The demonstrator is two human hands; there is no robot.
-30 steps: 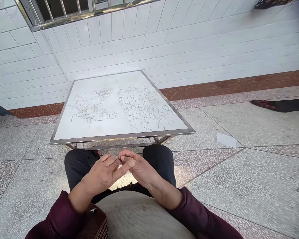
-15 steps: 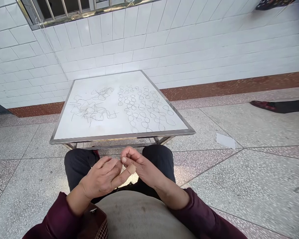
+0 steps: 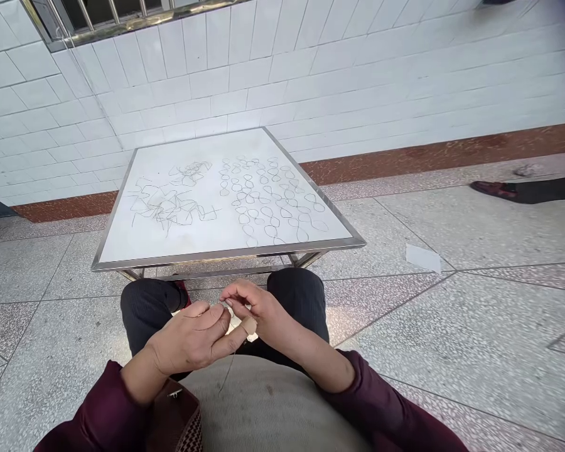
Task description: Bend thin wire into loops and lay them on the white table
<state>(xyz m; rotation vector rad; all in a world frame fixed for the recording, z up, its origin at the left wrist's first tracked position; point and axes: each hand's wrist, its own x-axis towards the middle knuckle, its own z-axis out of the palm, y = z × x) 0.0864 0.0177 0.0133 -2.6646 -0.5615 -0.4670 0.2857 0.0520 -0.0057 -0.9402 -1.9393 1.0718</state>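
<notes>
My left hand [image 3: 188,339] and my right hand [image 3: 257,311] meet over my lap, fingertips pinched together on a thin wire [image 3: 228,364] whose loose end hangs down toward my belly. A plaster wraps my left thumb. In front of my knees stands a low white table [image 3: 136,242] with a metal rim. On its left half lies a tangle of bent wire pieces [image 3: 169,204]. On its right half lie several wire loops [image 3: 270,198] in rows.
A white tiled wall with a barred window runs behind the table. Speckled floor tiles spread all round. A scrap of paper [image 3: 422,257] lies on the floor at the right. Another person's shoe and trouser leg [image 3: 518,188] show at the far right.
My hands have stayed pinched together over my lap, the right fingers shifting slightly on the wire. The view has tipped down a little.
</notes>
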